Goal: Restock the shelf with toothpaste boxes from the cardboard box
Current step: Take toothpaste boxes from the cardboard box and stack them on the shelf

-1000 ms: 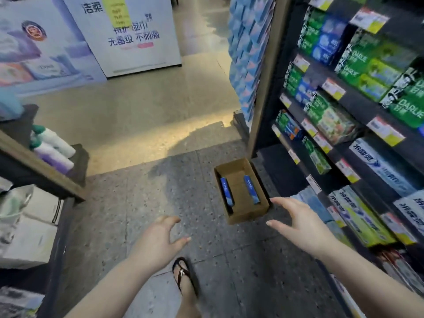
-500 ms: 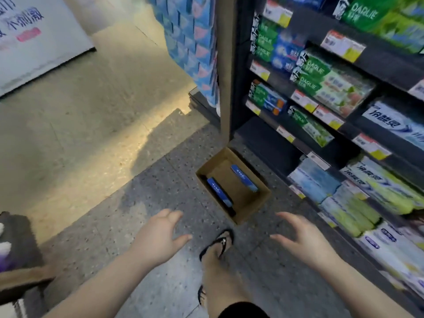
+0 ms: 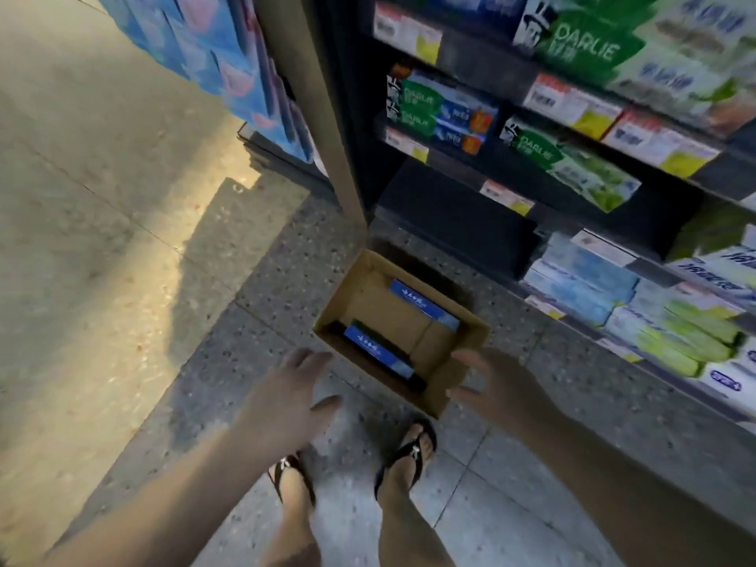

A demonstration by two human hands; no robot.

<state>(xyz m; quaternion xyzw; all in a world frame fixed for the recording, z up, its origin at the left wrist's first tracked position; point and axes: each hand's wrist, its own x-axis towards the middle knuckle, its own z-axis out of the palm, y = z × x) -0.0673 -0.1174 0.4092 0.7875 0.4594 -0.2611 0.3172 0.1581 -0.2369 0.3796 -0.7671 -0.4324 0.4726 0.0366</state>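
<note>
Hands closer to box (image 3: 433, 396) | left hand (image 3: 292, 392), right hand (image 3: 497, 382) spread, empty | risk: one-sided grab tips tubes (image 3: 378, 349) out

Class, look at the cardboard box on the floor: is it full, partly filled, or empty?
Partly filled. The open carton holds two blue toothpaste boxes; bare cardboard floor shows between them.

"DARLIE" in white on green toothpaste boxes (image 3: 589, 45) on the shelf (image 3: 491, 71)
</note>
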